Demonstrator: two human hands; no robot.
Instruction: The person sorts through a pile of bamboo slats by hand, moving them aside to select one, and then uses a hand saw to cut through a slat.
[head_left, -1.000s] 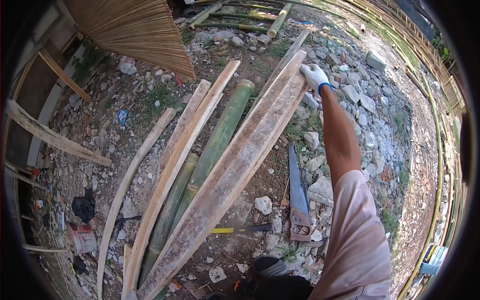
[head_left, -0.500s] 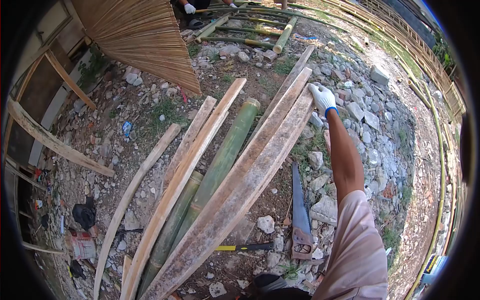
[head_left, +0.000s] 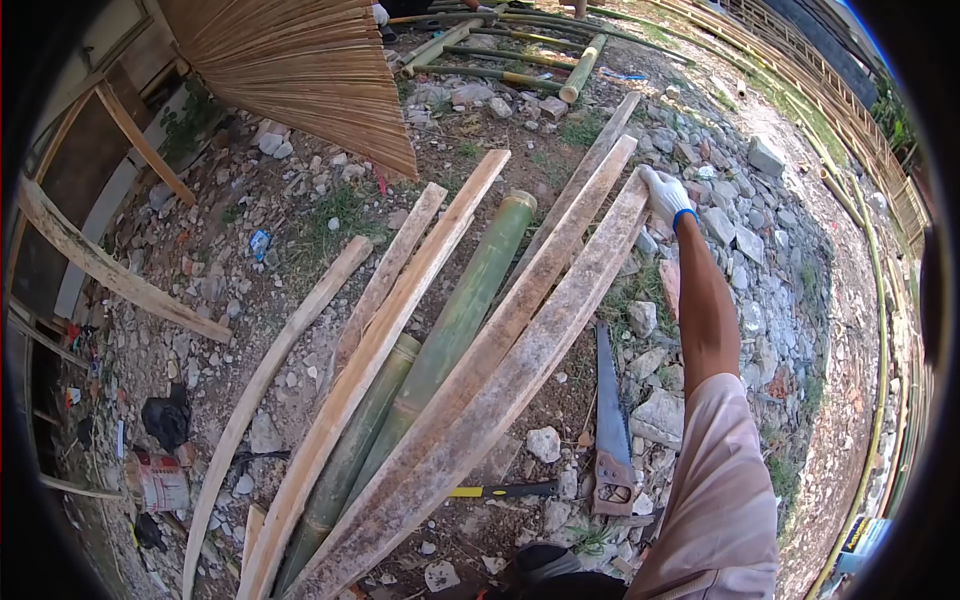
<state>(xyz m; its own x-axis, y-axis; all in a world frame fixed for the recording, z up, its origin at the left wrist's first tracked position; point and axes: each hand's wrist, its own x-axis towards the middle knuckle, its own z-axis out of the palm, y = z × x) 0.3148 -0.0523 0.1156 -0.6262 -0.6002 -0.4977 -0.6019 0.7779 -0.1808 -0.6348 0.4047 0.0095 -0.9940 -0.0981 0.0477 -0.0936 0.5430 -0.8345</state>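
Right hand (head_left: pixel 665 195), in a white glove with a blue cuff, was at the upper end of the outer plank (head_left: pixel 530 357), right of centre; it pinched the plank's edge, with part of the fingers hidden from this angle. Left hand lay out of view, so its state could not be told. The outer plank slanted from upper right of centre to the bottom edge, where its lower end was cut off. Just beside it ran an inner plank (head_left: pixel 563 242), a narrow gap between them near the top; lower down the two were hard to separate. Left of these, a green bamboo pole (head_left: pixel 465 285) was partly covered lower down. At lower centre, a tool with a yellow and black handle (head_left: pixel 520 490) ran toward the outer plank; its far end was not visible. Right of it, a handsaw (head_left: pixel 609 400) lay on stony ground. At upper left, a ribbed panel (head_left: pixel 300 75) was cropped by the top edge and hid most of another person, whose gloved hand (head_left: pixel 380 14) showed only in part.
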